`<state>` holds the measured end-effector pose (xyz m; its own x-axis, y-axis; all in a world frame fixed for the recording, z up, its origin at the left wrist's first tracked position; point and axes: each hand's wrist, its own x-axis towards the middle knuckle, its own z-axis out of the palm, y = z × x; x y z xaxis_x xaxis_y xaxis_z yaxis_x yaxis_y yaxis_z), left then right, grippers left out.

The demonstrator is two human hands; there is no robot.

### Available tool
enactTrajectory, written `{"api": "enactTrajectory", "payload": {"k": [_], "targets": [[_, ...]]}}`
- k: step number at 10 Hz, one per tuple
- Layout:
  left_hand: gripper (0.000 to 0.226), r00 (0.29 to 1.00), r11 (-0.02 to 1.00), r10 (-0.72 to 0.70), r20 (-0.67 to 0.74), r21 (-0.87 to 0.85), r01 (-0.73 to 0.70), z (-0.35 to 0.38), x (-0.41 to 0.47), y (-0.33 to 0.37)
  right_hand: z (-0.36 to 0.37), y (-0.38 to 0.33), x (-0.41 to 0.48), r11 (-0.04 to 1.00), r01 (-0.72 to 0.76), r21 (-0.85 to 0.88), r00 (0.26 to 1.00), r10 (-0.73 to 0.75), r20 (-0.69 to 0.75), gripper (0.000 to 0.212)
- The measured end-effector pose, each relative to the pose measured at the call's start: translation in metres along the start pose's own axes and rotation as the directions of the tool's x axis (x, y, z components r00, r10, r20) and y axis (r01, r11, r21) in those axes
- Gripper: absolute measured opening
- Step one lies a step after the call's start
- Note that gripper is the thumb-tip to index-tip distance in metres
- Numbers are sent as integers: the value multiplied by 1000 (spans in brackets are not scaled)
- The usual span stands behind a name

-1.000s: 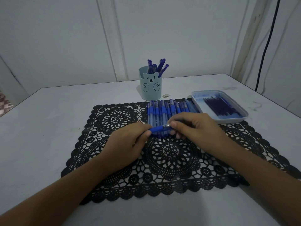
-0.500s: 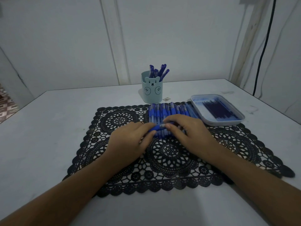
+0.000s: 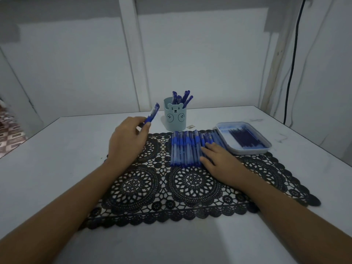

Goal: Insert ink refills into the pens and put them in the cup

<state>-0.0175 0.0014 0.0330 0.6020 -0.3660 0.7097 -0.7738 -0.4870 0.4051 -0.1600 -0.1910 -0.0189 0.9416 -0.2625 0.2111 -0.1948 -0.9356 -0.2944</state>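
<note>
One pen (image 3: 152,115) hangs just left of cup (image 3: 175,121).

legible text, numbers, brands: none for you to log.
- cup (image 3: 175,119): a drawn bear face and two round paw marks on its front; no lettering.
- row of pens (image 3: 187,149): any print on the barrels is too small for you to read.
- small tag (image 3: 189,127) just beside the cup: blurred, unreadable.
</note>
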Motion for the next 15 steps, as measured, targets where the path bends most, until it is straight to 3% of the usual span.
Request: {"api": "enactTrajectory", "payload": {"k": [3,5,7,8,9,11,12,13,15], "targets": [[20,978,935,-208,10,-291,202,12,114,17,3,4,2,1000,-13,21,1000,12,25,51],[16,964,897,-265,-5,-368,245,43,149,27,3,5,3,999,-9,32,1000,8,28,50],[18,958,924,-265,106,-255,284,66,148,26,3,4,3,1000,2,27,1000,-3,20,50],[24,910,934,-295,292,-114,339,75,144,20,2,4,3,1000,8,21,1000,-8,15,50],[32,869,926,-314,382,-79,369,78,139,13,2,4,2,1000,12,22,1000,-12,12,50],[29,926,947,-287,246,-75,313,70,109,0,3,4,2,1000,15,24,1000,-15,8,50],[23,899,966,-241,365,4,257,74,78,-8,2,4,2,999,24,22,1000,-24,-5,50],[25,808,970,-242,537,106,220,81,40,-12,2,3,2,999,32,23,999,-32,-12,50],[35,769,965,-254,587,203,164,80,18,0,0,2,1,999,39,15,999,-39,-11,49]]}}
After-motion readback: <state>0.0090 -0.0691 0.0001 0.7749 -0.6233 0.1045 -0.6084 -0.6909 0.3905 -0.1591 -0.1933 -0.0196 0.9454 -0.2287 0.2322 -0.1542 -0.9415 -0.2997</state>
